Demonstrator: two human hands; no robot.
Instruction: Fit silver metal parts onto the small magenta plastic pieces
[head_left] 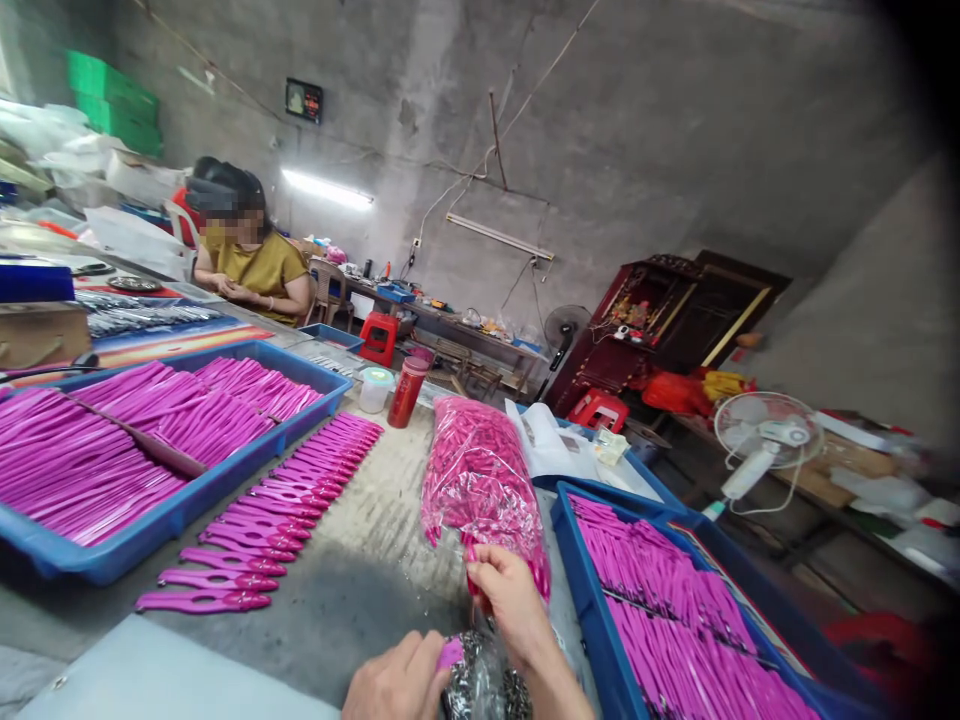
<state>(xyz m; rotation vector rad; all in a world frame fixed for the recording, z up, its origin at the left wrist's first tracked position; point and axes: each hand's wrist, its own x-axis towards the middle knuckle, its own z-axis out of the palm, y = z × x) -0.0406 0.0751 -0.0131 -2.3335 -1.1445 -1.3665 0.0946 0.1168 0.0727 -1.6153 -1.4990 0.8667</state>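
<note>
My left hand [397,677], at the bottom centre, is closed on a magenta plastic piece [450,653] whose end shows beyond the fingers. My right hand [511,602] pinches a small pink piece [471,556] at the near edge of a clear bag of small pink parts [480,465]. Below it, between the hands, lies a clear bag of small dark metal parts [474,680], too small to name. To the left, a slanting row of magenta clips [247,540] lies on the table [352,600].
Blue trays of magenta pieces stand left [97,568] and right [592,590]. A red bottle [408,392] and clear tub [375,390] stand beyond the row. A pale board [165,680] lies front left. Another person [255,250] sits far left; a white fan [765,430] stands right.
</note>
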